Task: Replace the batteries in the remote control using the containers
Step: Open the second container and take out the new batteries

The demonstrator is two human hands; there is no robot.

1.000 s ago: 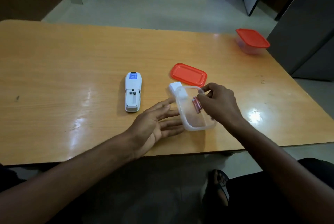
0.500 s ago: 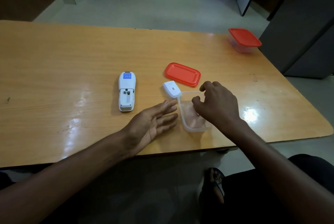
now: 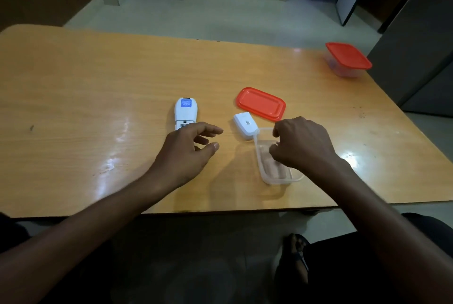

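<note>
- Centrally, I see the remote control (image 3: 185, 113) lying face-down on the wooden counter (image 3: 98, 97), its battery bay uncovered at the near end and a blue label at the far end.
- My left hand (image 3: 182, 154) hovers just above the near end of the remote; its grip is released, fingers spread and lightly curled, grasping nothing.
- My right hand (image 3: 302, 145) reaches down into the clear container (image 3: 274, 176), which stands near the front edge of the counter; the fingers are curled inward, but whether the grip is clenched on anything I cannot tell, since the fingertips are hidden behind the knuckles.
- No battery is distinguishable in the clear container; its floor shows only a blurred pinkish tint.
- A white battery cover (image 3: 245, 125) lies between the remote and the clear container, its near corner touching the container's far rim.
- An orange lid (image 3: 261, 104) rests flat on the counter just beyond the battery cover, apart from any container.
- A second container (image 3: 347, 59), closed with an orange lid of its own, stands at the far right corner of the counter, well apart from the other items.
- A sandalled foot (image 3: 295, 258) shows on the floor below the counter's front edge.
</note>
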